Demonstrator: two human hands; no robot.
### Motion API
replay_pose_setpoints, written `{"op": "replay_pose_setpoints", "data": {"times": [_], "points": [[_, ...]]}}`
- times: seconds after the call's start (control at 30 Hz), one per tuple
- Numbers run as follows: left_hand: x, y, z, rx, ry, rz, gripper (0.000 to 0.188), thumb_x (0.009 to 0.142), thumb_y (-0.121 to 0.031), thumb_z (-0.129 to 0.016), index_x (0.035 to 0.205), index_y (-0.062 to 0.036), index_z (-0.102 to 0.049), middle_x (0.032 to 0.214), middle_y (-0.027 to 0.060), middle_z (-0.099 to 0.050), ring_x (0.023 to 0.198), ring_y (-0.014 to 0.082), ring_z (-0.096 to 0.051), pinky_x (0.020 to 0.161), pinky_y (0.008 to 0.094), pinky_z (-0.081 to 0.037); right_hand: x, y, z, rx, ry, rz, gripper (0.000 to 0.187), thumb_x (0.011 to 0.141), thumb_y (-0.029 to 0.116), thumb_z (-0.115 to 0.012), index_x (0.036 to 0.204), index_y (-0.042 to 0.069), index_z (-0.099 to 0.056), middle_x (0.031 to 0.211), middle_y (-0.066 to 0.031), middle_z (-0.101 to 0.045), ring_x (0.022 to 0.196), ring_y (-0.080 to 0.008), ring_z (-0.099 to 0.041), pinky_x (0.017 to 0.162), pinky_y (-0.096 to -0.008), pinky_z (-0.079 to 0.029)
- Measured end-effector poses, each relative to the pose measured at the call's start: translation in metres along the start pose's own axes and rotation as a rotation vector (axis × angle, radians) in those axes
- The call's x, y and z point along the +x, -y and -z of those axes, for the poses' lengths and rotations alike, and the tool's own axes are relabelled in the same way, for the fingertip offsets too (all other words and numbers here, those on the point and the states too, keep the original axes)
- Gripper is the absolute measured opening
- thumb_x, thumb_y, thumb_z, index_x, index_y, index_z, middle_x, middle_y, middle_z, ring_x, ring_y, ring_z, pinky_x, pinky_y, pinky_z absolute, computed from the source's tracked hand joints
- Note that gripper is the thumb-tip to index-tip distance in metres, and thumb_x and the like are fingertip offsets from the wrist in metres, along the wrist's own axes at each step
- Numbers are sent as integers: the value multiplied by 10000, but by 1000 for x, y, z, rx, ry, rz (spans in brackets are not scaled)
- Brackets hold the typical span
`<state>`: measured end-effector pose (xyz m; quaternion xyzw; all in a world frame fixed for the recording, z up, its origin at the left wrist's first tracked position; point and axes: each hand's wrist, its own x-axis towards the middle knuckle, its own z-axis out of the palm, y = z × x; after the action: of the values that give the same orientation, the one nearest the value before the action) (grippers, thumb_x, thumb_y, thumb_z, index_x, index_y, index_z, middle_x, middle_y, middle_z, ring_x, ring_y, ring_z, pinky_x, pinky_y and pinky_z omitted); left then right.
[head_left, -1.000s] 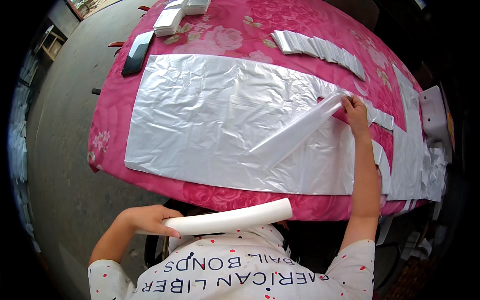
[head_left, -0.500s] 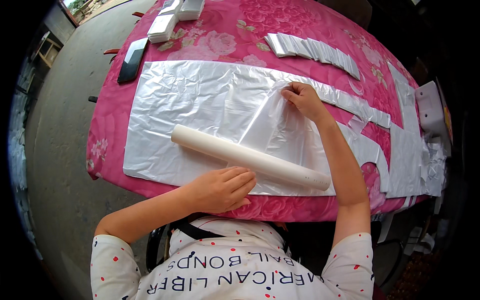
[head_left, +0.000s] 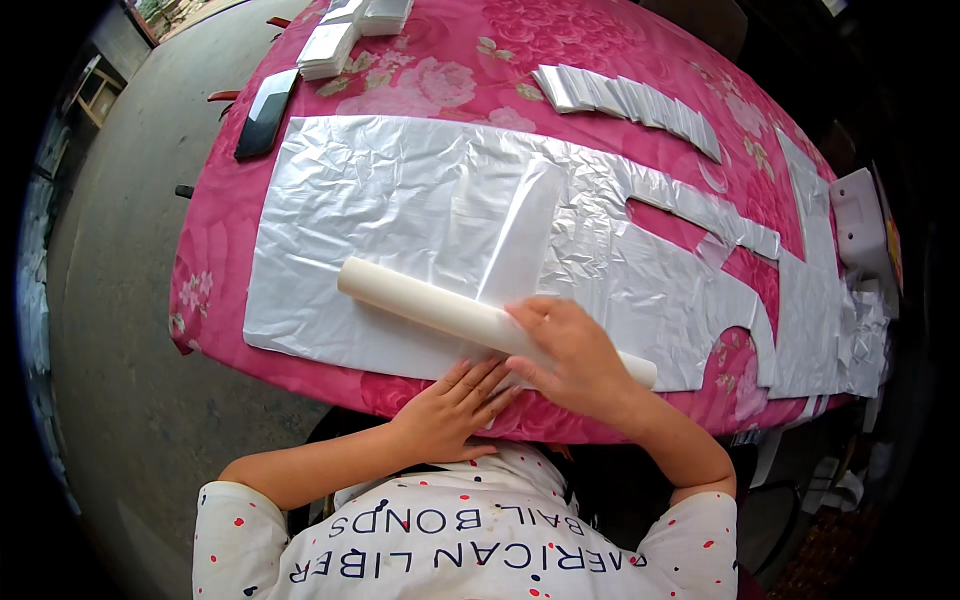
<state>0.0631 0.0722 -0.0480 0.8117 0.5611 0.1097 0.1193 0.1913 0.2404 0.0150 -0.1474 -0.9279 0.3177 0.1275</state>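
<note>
A stack of thin whitish plastic carrier bags (head_left: 380,200) lies spread across the table, handle cut-outs toward the right. A folded-over flap (head_left: 525,225) of film stands out in its middle. Slantwise over the near part rests a white tube (head_left: 420,297). My right hand (head_left: 575,355) reaches over the tube's right half, fingers on its far side and thumb on its near side, slightly blurred. My left hand (head_left: 455,405) lies flat with fingers spread at the bags' near edge, its fingertips close to the right thumb and just below the tube.
The table wears a pink flowered cloth (head_left: 420,85). A dark phone (head_left: 266,115) lies at the far left beside stacked folded white packets (head_left: 327,50). A row of folded packets (head_left: 630,100) fans out at the back. More plastic bags (head_left: 808,330) and a white container (head_left: 858,215) sit at the right.
My right hand has let go of the film at the far side and come down onto the tube. My left hand has flattened and spread its fingers by the near edge.
</note>
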Motion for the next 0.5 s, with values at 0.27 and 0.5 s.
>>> {"op": "replay_pose_setpoints", "data": {"times": [0.27,0.5], "points": [[-1,-4,4,55,18,-9,804,777,-585,-494,1377,-78,-318,1440,190,-242,1347,319,-207,1088,440,-142,-31,-63,30,-364,-251,-251,590,697,44,-647,1262,106,-487,1069,-129,-559,928,-315,-529,818,-389,-431],[3,23,16,-56,108,-210,783,774,-424,-565,1391,-48,-266,1470,143,-190,1374,255,-148,1097,412,-151,-49,-58,52,-190,-319,-303,569,717,18,-630,1263,79,-479,1126,-123,-558,994,-301,-533,865,-359,-426]]}}
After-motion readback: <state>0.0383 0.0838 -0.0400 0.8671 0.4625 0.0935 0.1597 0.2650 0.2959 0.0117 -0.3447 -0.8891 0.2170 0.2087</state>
